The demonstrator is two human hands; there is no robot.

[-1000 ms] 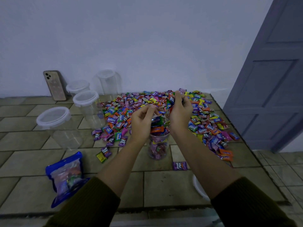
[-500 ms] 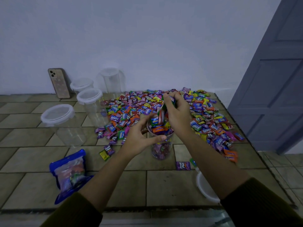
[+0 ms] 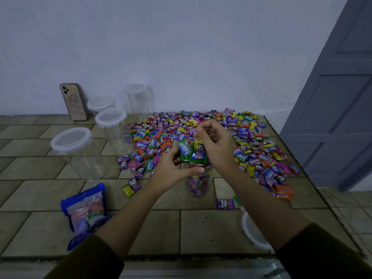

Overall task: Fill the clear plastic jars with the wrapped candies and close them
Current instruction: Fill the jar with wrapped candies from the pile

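Nearest you, on the tiled top [image 3: 201,228], one loose lid [image 3: 254,233] lies at the near right, half hidden behind your right forearm. One blue bag [image 3: 86,212] with sweets inside lies at the near left. A single purple candy [image 3: 225,204] sits just beyond the lid, near the foot of the jar.

In the middle stands the one open jar [image 3: 198,183], upright and full to the mouth, with wrappers heaped above its rim. Your left hand [image 3: 171,171] holds it at the rim, thumb across the near side and fingers curled round its left side. Your right hand [image 3: 218,141] hovers just above the mouth with its fingers loosely curled. A green candy [image 3: 184,150] is blurred just left of and below it, seemingly dropping, and I cannot tell whether anything is left inside that hand.

You are on the filling step for this jar, and it looks about done. Your next move probably calls for pressing the heap below the rim so nothing fouls the seal. After that, reach back to the near right for the lid while your left hand steadies the jar.

Beyond the jar, the candy pile [image 3: 201,129] spreads to the far edge, too many pieces to count. Left of it stand four closed jars [image 3: 78,152], all empty, running from mid-left back to the wall. One phone [image 3: 73,101] leans against the wall at the far left.
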